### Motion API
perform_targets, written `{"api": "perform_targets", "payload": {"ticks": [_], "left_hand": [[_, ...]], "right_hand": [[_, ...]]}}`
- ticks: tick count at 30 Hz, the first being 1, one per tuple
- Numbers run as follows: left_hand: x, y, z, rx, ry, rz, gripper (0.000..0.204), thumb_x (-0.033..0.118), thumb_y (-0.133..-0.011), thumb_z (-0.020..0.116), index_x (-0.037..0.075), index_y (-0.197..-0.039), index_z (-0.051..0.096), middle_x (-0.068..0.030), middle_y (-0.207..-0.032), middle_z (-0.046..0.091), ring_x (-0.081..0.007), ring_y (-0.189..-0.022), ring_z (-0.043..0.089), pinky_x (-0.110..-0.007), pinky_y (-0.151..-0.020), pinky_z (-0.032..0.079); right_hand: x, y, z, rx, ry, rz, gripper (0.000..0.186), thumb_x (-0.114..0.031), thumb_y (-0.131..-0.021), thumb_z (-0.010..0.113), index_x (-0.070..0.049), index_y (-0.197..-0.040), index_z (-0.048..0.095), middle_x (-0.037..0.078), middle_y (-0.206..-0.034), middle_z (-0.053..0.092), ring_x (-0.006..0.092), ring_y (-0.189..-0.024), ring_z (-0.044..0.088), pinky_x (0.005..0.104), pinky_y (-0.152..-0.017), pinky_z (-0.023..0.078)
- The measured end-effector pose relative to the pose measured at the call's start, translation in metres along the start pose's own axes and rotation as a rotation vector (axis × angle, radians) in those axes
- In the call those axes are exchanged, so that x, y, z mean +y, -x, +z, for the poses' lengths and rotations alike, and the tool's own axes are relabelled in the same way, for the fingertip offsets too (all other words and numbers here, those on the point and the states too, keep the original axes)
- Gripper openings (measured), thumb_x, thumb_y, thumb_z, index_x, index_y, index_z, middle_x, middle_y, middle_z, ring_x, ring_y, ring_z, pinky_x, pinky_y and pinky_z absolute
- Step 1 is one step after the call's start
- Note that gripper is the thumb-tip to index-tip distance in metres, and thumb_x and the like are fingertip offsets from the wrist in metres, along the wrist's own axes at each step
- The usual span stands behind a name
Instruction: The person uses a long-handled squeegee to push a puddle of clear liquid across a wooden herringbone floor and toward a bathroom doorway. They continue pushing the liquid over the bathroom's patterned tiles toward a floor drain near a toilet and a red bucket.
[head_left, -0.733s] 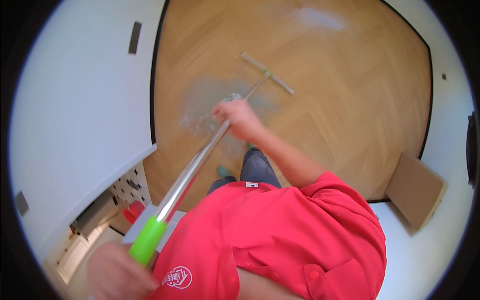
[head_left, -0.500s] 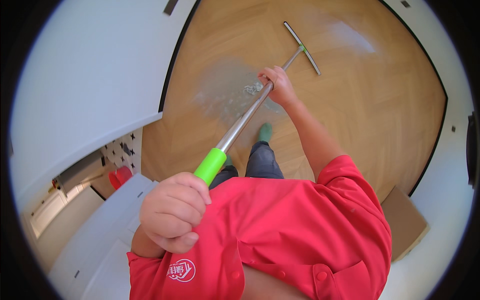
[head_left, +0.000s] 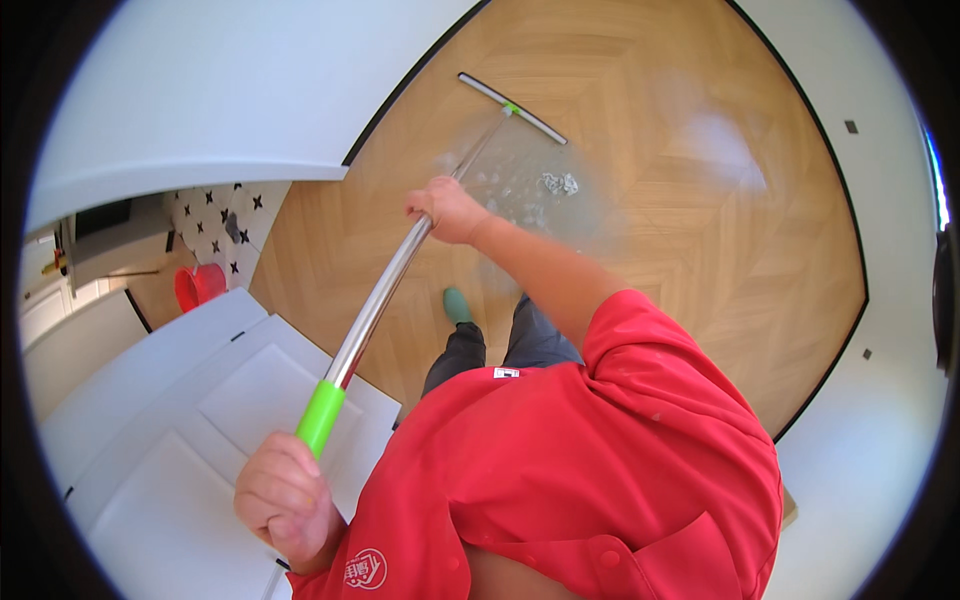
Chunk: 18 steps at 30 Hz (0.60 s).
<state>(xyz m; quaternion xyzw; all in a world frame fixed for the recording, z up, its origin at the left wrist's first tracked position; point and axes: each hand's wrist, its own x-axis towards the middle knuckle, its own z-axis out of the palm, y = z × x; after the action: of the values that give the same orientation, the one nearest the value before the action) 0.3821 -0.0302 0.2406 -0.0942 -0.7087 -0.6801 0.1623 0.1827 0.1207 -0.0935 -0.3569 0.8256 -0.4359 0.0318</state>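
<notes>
I hold a long-handled floor squeegee (head_left: 380, 303) slantwise in front of me. My left hand (head_left: 288, 495) is closed around the top end, against the green grip (head_left: 321, 415). Farther down, my right hand (head_left: 448, 210) wraps the silver pole. The wide, dark-edged squeegee head (head_left: 512, 108) lies on the wooden floor (head_left: 670, 290), at the far edge of a wet greyish patch (head_left: 515, 205). A small crumpled grey-white clump (head_left: 560, 184) sits in that patch, to the right of the pole.
White walls (head_left: 230, 90) with dark base trim border the floor on both sides. At left, a red bucket (head_left: 199, 287) stands near star-patterned tiles (head_left: 215, 225). White door panels (head_left: 250, 400) are beside my left arm. My green-covered foot (head_left: 457, 306) is on the floor.
Both hands and the squeegee have swung left. Its head has moved from right of the wet patch to the patch's far side. My body and view have also shifted; both hands keep their hold.
</notes>
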Motion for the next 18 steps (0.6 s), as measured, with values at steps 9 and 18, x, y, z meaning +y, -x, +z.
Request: {"api": "perform_targets", "payload": {"ticks": [9, 18], "left_hand": [[0.085, 0.138, -0.167, 0.490, 0.037, -0.029, 0.034, 0.017, -0.092, 0.046, 0.015, -0.061, 0.031, 0.0035, -0.048, 0.037, -0.0085, -0.046, 0.034, -0.027, -0.060, 0.034], [0.138, 0.191, -0.201, 0.933, 0.048, -0.089, 0.031, 0.013, -0.093, 0.039, 0.015, -0.064, 0.028, 0.0022, -0.051, 0.026, -0.0104, -0.052, 0.028, -0.031, -0.067, 0.031]], "right_hand": [[-0.188, -0.012, 0.165, -0.435, -0.066, -0.057, 0.010, -0.019, -0.076, 0.066, -0.016, -0.084, 0.061, 0.006, -0.074, 0.064, 0.0298, -0.080, 0.062, 0.0427, -0.074, 0.044], [-0.279, -0.021, 0.211, -0.792, -0.070, -0.136, 0.012, -0.016, -0.080, 0.059, -0.017, -0.091, 0.062, 0.005, -0.088, 0.066, 0.0285, -0.089, 0.063, 0.0433, -0.076, 0.047]]}}
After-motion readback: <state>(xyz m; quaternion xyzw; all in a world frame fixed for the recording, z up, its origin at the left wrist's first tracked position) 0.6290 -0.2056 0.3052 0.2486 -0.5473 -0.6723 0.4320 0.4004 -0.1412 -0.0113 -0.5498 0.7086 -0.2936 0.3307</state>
